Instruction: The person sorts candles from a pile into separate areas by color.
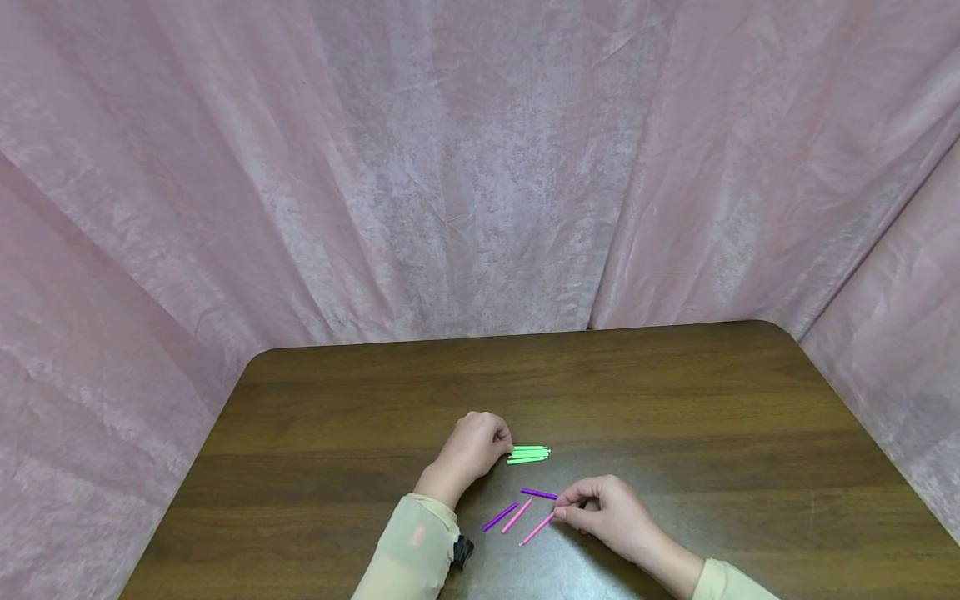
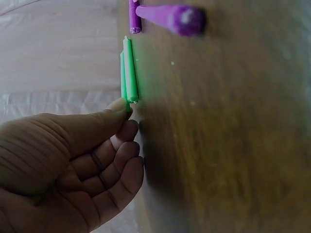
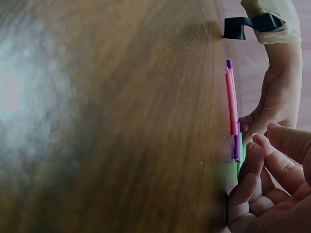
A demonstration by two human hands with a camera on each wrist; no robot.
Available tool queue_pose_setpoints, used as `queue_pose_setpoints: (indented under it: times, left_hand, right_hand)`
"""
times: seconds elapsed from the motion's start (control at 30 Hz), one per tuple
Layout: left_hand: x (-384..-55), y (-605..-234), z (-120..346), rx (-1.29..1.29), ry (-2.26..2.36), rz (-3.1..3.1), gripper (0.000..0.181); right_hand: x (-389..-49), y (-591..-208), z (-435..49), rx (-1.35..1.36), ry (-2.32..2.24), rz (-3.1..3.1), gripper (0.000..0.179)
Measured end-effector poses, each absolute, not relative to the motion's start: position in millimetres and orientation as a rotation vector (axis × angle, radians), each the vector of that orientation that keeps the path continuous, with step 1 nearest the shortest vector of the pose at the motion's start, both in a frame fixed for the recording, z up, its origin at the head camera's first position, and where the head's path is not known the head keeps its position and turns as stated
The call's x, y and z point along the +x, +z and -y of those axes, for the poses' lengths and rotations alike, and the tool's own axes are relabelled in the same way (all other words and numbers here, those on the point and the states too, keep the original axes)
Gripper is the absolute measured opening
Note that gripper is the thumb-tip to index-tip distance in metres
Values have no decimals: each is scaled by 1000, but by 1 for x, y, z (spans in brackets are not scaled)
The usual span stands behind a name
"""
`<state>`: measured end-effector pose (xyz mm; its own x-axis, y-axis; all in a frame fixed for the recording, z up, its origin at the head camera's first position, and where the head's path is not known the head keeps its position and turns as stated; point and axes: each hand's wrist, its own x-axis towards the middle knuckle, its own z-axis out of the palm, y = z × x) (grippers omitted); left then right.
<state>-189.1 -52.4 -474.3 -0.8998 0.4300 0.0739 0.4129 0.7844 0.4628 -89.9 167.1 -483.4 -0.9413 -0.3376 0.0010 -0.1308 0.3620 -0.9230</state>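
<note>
Several thin green candles (image 1: 531,455) lie side by side on the wooden table. My left hand (image 1: 468,450) pinches the left end of one green candle (image 2: 123,75) between thumb and forefinger, beside the others. Nearer me lie loose purple and pink candles: a purple candle (image 1: 500,517), a pink candle (image 1: 517,516), a second pink candle (image 1: 536,531) and another purple candle (image 1: 537,493). My right hand (image 1: 611,517) is at the right ends of the last two. In the right wrist view its thumb and finger are apart, with nothing visible between them.
The brown wooden table (image 1: 337,417) has rounded far corners. Pink curtains (image 1: 480,167) hang behind it and at both sides. A black device (image 1: 462,552) is strapped at the left wrist, close above the tabletop.
</note>
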Motion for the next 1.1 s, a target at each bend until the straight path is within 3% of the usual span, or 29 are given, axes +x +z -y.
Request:
queue_pose_setpoints:
  times: [1.1]
  left_hand:
    - [-179, -469, 58, 614, 873, -2882, 11]
  right_hand:
    - [-91, -484, -168, -419, -1681, -2395, 10]
